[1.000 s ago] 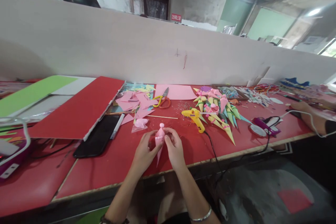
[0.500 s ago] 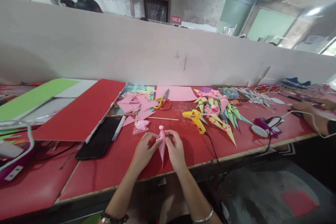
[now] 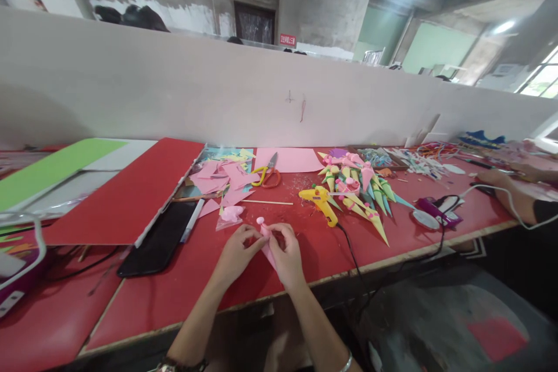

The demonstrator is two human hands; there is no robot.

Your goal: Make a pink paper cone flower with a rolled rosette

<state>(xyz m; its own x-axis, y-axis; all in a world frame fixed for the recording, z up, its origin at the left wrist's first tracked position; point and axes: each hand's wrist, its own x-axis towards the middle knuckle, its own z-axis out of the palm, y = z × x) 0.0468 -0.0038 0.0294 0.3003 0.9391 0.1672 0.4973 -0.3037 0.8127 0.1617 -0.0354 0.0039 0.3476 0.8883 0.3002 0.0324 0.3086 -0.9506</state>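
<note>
A pink paper cone (image 3: pixel 268 254) with a small pink ball on top is between my hands, above the red tabletop near its front edge. Its tip points down toward me and is partly covered by my right hand (image 3: pixel 286 254), which grips the cone's side. My left hand (image 3: pixel 238 254) pinches at the cone's upper part; whether a small pink bit is also between those fingertips is hard to make out. Just beyond lies a lump of pink clay (image 3: pixel 232 213) on clear plastic. A yellow glue gun (image 3: pixel 320 200) rests to the right of my hands.
Finished paper cones (image 3: pixel 353 180) lie piled behind the glue gun. Scissors (image 3: pixel 269 174), pink paper scraps (image 3: pixel 213 177) and a thin stick (image 3: pixel 270 203) are farther back. At left are a black phone (image 3: pixel 157 244) and a red board (image 3: pixel 131 197). Another person's arm (image 3: pixel 505 192) reaches in at right.
The cone has tilted, its top leaning left and its tip swinging under my right hand. My left fingertips have closed in on its upper part. The camera view has shifted slightly.
</note>
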